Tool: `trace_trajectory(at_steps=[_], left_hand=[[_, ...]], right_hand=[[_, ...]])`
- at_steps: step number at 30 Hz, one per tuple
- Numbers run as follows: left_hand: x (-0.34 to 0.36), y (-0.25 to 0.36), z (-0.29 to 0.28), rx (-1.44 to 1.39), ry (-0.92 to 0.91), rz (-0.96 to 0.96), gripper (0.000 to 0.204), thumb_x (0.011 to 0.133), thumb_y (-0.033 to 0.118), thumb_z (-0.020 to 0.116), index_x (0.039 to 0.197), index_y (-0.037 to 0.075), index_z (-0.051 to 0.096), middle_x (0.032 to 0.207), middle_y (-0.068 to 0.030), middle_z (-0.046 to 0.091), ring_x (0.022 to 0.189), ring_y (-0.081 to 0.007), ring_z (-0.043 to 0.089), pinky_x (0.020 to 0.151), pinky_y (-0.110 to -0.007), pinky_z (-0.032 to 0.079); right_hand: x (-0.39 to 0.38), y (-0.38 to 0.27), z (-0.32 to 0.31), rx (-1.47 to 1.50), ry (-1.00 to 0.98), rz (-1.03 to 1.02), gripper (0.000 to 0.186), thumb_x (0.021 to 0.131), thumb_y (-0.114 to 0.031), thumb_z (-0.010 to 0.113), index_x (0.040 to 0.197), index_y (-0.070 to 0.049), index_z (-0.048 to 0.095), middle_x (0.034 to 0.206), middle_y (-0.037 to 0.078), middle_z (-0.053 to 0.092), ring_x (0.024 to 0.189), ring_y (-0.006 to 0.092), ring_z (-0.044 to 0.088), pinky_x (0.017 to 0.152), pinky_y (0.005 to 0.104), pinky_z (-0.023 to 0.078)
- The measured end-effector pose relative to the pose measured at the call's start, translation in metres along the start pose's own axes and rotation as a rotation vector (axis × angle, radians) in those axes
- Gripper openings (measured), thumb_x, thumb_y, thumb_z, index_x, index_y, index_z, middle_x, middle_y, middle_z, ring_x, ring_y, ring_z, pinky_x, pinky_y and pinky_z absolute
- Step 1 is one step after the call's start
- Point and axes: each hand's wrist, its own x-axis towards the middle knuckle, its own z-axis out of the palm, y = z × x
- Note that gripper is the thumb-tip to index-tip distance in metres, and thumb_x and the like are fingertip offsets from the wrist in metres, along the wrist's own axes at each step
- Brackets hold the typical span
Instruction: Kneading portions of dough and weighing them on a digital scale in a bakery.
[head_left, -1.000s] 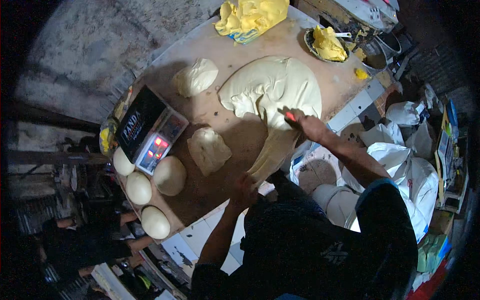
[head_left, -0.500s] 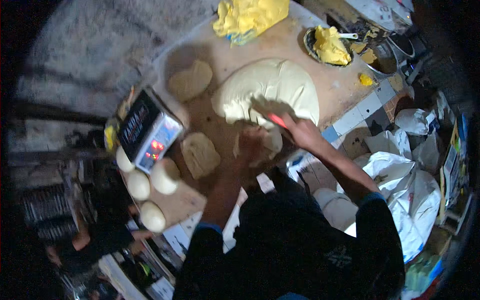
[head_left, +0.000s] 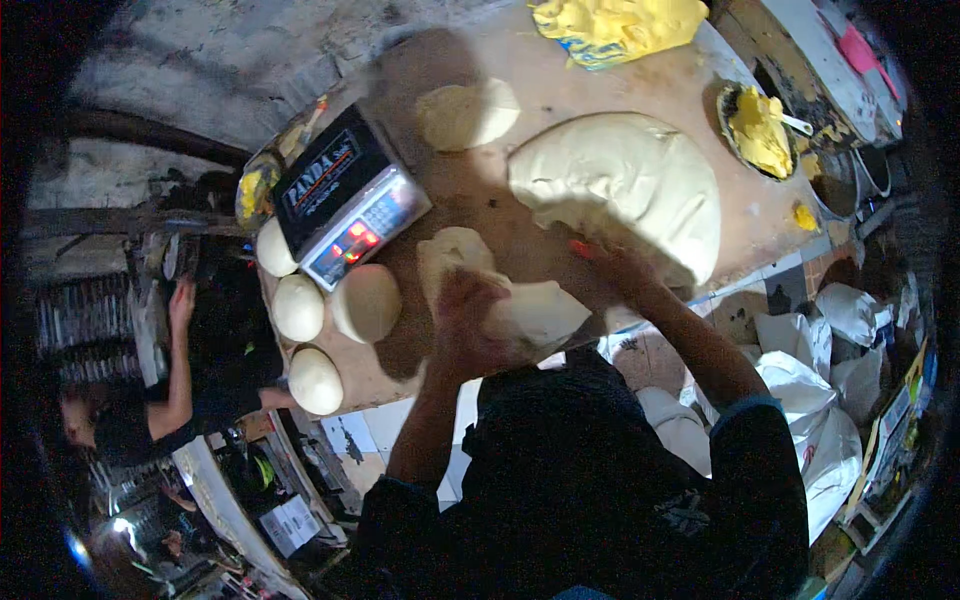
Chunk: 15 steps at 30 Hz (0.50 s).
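My left hand (head_left: 468,312), slightly blurred, is closed around a cut piece of dough (head_left: 540,312) at the table's near edge. Just beyond it, partly behind the hand, lies another flat dough piece (head_left: 455,250). In shadow by the near edge of the big dough mass (head_left: 640,170), my right hand (head_left: 625,268) is closed on a red-handled dough scraper (head_left: 581,248); its blade is hard to make out. To the left stands a black-topped digital scale (head_left: 335,190) with a lit red display. A further dough piece (head_left: 495,110) lies beyond it.
Several round dough balls (head_left: 298,308) sit beside the scale at the table's left edge. Yellow fat (head_left: 620,28) is heaped at the back, with more in a bowl (head_left: 760,135) at far right. White sacks (head_left: 820,440) stand on the right; another person (head_left: 175,370) is at far left.
My left hand has moved left with the cut dough, away from the big mass. My right hand stays by the mass with the scraper. The view has shifted, so the table sits further right.
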Motion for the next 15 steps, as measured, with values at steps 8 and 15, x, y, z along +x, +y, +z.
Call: trace_trajectory(at_steps=[8,15], left_hand=[[0.127,-0.13,-0.183,-0.084,0.428,0.215,0.042,0.052,0.013,0.077,0.09,0.005,0.061,0.091,-0.0131,0.063,0.085,-0.0297,0.063,0.075,-0.037,0.051],[0.12,-0.298,-0.208,0.208,0.275,0.03,0.04,0.054,0.01,0.076,0.091,0.006,0.06,0.089,-0.0138,0.064,0.084,-0.0314,0.064,0.073,-0.038,0.051]], right_hand=[[-0.008,-0.004,0.023,-0.017,-0.272,0.354,0.068,0.084,-0.019,0.056,0.141,0.0,0.027,0.077,0.022,0.062,0.055,0.0348,0.062,0.049,0.0432,0.051],[-0.003,-0.122,-0.069,1.495,0.425,1.204,0.059,0.077,-0.002,0.066,0.131,0.0,0.041,0.092,0.025,0.063,0.084,0.0375,0.065,0.074,0.0407,0.051]])
